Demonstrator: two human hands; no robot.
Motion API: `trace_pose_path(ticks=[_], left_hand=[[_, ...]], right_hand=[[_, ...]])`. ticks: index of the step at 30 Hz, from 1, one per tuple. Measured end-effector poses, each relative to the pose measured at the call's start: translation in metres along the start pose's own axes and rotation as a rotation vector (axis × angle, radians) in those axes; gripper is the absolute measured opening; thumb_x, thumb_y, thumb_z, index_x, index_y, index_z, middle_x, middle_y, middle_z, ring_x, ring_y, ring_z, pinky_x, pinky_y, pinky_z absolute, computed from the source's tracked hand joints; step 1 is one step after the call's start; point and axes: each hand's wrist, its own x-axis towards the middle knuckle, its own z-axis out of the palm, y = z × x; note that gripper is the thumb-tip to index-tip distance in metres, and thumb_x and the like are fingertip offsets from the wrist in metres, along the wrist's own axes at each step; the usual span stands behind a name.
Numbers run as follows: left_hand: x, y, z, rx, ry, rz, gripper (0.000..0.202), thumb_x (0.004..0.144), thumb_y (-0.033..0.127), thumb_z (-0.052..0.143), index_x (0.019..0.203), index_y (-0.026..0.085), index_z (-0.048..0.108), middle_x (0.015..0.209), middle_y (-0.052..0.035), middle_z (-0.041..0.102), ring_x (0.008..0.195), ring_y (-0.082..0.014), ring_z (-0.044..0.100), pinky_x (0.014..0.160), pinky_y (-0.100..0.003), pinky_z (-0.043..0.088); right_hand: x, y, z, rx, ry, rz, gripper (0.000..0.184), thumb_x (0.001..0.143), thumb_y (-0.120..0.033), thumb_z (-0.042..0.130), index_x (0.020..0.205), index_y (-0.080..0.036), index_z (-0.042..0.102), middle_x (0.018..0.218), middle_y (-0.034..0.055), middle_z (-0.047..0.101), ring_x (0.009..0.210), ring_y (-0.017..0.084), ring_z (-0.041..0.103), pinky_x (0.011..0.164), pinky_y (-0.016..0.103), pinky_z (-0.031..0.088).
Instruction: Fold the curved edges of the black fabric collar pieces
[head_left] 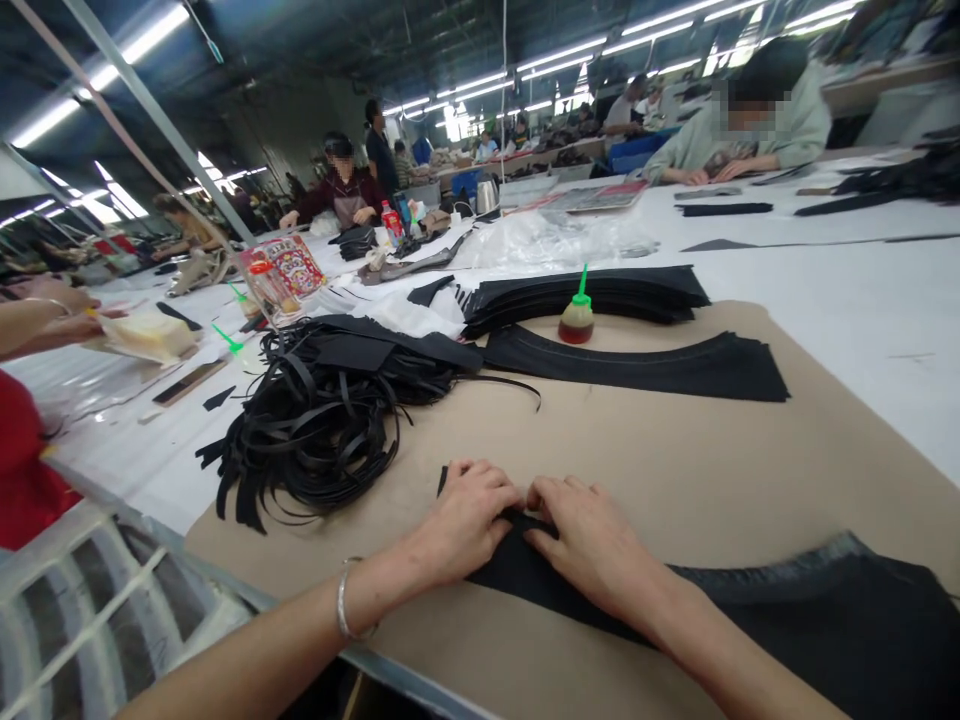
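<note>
A long curved black leather-like piece (817, 620) lies along the front of the table, a dull greyish band running along its upper edge. Both hands grip that upper edge near its left end. My left hand (469, 515) has its fingers bent over the edge, thumb pressed against the near side. Close beside it, my right hand (585, 540) pinches the same edge between thumb and curled fingers. Beyond them lies another curved black piece (645, 368). A small glue bottle (576, 328) with a green nozzle and reddish-brown liquid stands behind that piece.
Brown paper (600, 440) covers the near table. A tangled heap of black strips (322, 420) sits at the left, and a stack of curved black pieces (585, 295) farther back. A white plastic crate (82, 600) stands at lower left. Co-workers sit across the table; another person's hand (60, 310) is at left.
</note>
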Motion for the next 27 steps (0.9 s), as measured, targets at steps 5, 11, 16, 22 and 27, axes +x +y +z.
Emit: trace_pose_path(ticks=[5, 11, 16, 22, 27], left_hand=[[0.012, -0.002, -0.005, 0.012, -0.074, 0.027, 0.023, 0.079, 0.005, 0.056, 0.089, 0.022, 0.066, 0.089, 0.0019, 0.064, 0.094, -0.0165, 0.056, 0.087, -0.036, 0.034], [0.016, -0.002, -0.001, 0.004, -0.089, 0.108, 0.031, 0.076, -0.001, 0.05, 0.088, 0.021, 0.068, 0.085, -0.0007, 0.062, 0.088, -0.0164, 0.056, 0.08, -0.029, 0.043], [0.01, -0.002, 0.003, 0.016, -0.05, 0.129, 0.033, 0.085, 0.002, 0.044, 0.095, 0.021, 0.069, 0.089, -0.0028, 0.06, 0.087, -0.0164, 0.054, 0.077, -0.027, 0.046], [0.005, -0.003, 0.001, 0.058, -0.059, 0.187, 0.033, 0.087, 0.002, 0.042, 0.098, 0.02, 0.068, 0.088, -0.0025, 0.06, 0.085, -0.0158, 0.054, 0.076, -0.025, 0.046], [0.0, -0.006, 0.0, 0.073, -0.1, 0.212, 0.035, 0.089, 0.003, 0.04, 0.105, 0.02, 0.065, 0.094, -0.0022, 0.062, 0.088, -0.0147, 0.055, 0.078, -0.024, 0.047]], right_hand=[[0.0, 0.008, 0.0, 0.042, -0.015, 0.014, 0.006, 0.076, -0.015, 0.062, 0.075, -0.021, 0.061, 0.077, 0.0001, 0.063, 0.077, 0.019, 0.054, 0.068, 0.03, 0.032], [-0.004, 0.008, 0.005, 0.112, 0.011, 0.021, 0.013, 0.076, -0.009, 0.056, 0.078, -0.021, 0.061, 0.082, 0.0007, 0.063, 0.081, 0.018, 0.056, 0.07, 0.027, 0.036], [-0.01, 0.009, 0.007, 0.176, 0.015, 0.012, 0.015, 0.078, -0.008, 0.053, 0.081, -0.021, 0.06, 0.083, -0.0006, 0.063, 0.08, 0.016, 0.057, 0.07, 0.026, 0.038], [-0.015, 0.014, 0.011, 0.235, 0.031, -0.014, 0.016, 0.082, -0.006, 0.054, 0.086, -0.021, 0.061, 0.087, 0.0002, 0.06, 0.082, 0.017, 0.056, 0.074, 0.028, 0.04], [-0.02, 0.021, 0.013, 0.285, 0.048, -0.069, 0.016, 0.085, -0.006, 0.054, 0.088, -0.02, 0.061, 0.09, 0.0006, 0.059, 0.086, 0.017, 0.055, 0.079, 0.029, 0.041]])
